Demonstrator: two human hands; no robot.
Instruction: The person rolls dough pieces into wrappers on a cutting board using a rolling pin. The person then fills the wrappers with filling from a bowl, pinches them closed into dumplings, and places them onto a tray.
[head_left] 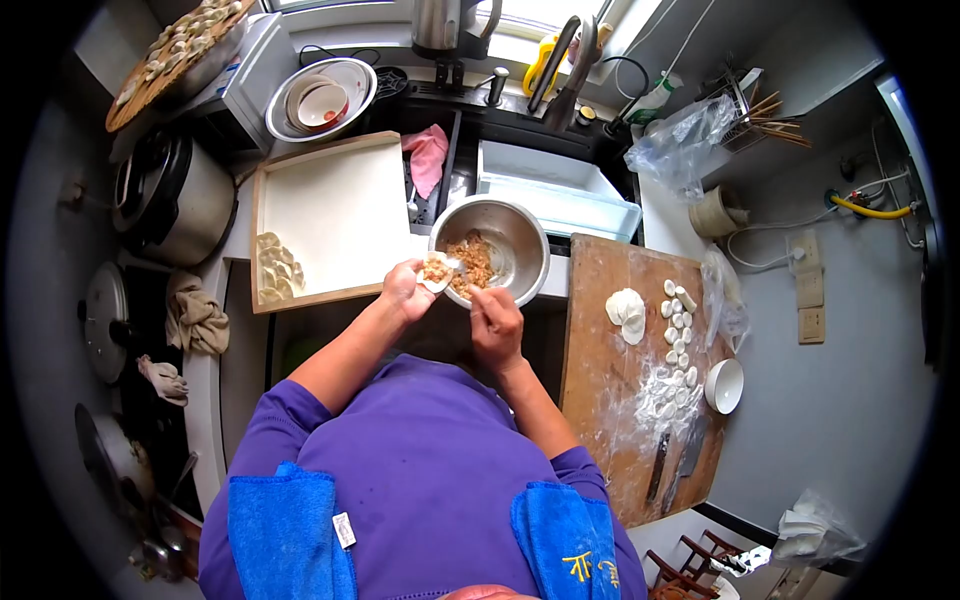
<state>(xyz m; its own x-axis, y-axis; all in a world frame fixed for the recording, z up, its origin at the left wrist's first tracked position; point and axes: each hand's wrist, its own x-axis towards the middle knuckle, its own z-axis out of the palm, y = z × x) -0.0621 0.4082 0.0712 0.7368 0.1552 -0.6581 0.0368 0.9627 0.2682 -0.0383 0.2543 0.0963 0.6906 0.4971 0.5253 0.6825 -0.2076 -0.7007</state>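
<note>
My left hand (400,290) holds a round dumpling wrapper (435,273) in its fingers, with minced filling on top. It is at the left rim of a metal bowl (537,245), which contains more filling (476,258). My right hand (496,325) is closed at the bowl's near rim, gripping what looks like a spoon; a shiny tip (456,266) shows by the wrapper, while most of the handle is hidden. Left of the bowl lies a wooden-framed tray (335,200) with several finished dumplings (278,268) in its near left corner.
On the right, a wooden board (598,400) carries stacked wrappers (627,314), dough pieces (677,335), flour (664,400), a cleaver (691,447) and a white bowl (724,386). Behind are a clear bin (560,190) and a faucet (570,80). A cooker (180,200) stands left.
</note>
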